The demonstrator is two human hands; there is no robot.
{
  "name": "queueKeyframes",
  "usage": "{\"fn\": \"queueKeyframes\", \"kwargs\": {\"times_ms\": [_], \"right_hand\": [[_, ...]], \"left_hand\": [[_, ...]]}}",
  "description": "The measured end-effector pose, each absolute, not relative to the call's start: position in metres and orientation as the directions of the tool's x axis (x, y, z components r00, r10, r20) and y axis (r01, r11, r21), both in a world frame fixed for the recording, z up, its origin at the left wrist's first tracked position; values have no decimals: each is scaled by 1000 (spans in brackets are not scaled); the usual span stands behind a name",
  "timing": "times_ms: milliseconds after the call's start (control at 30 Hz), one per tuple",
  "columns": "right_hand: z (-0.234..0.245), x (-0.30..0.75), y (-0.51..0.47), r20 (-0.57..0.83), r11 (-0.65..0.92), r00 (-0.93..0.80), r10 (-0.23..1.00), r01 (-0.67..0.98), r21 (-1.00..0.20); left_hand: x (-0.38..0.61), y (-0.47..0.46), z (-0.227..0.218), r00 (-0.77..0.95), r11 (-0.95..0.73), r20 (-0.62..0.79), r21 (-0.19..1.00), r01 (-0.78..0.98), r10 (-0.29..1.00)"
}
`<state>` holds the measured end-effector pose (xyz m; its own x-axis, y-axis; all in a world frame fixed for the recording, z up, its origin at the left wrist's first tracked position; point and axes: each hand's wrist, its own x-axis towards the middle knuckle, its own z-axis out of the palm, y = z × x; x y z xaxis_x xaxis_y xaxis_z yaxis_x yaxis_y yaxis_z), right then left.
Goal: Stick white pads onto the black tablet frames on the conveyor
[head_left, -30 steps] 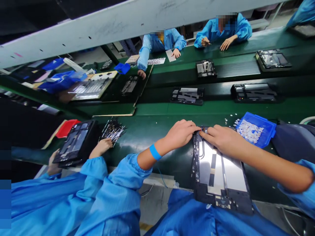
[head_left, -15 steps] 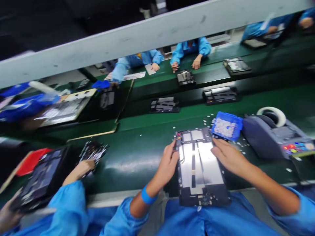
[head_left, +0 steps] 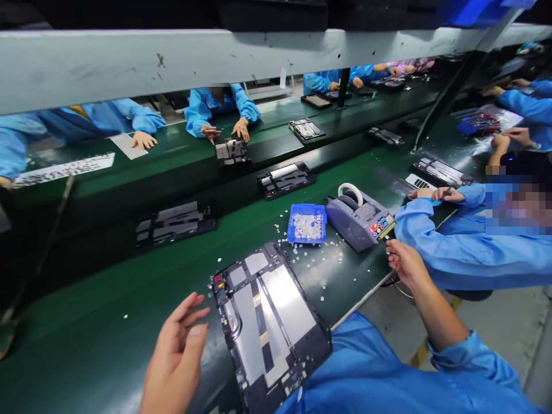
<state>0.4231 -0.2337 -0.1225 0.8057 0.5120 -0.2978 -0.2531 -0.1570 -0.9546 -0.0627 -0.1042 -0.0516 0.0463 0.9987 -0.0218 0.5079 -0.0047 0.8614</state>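
In the head view, the left hand is just left of the opened tablet, its fingers loosely spread, holding nothing and apart from the tablet's edge. The right hand is beyond and to the right of the tablet, at the front of the tape dispenser. Its fingers are narrow, thumb and fingertips drawn together beside a tiny white piece; I cannot tell whether they pinch it. The tablet slants across the near edge of the green table, its lower end at the person's blue smock.

0.5 s ago both hands held the tablet's 2 sides; now neither does, and the right hand has moved over to the dispenser. The view has turned right, so the neighbour on the left is gone from sight and 1 on the right has come in.

Beyond the tablet's top right corner is a blue tray of white bits, with loose scraps between tray and tablet. Past the tablet's top, 2 more opened units lie in a darker lane. To the right of the tablet, a co-worker's sleeve crowds the dispenser. Far beyond the tablet, a white beam partly hides the people opposite.
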Motion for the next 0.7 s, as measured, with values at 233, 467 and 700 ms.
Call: {"fn": "queueKeyframes", "kwargs": {"times_ms": [233, 467, 700], "right_hand": [[-122, 427, -215, -350, -114, 769, 536, -344, -932], [-87, 374, -240, -313, -128, 733, 604, -299, -946], [-19, 258, -158, -130, -153, 297, 946, 55, -987]], "left_hand": [[-63, -105, -38, 28, -33, 22, 861, 507, 999], [-60, -115, -19, 69, -176, 165, 829, 531, 984], [15, -117, 18, 416, -273, 111, 894, 355, 903]]}}
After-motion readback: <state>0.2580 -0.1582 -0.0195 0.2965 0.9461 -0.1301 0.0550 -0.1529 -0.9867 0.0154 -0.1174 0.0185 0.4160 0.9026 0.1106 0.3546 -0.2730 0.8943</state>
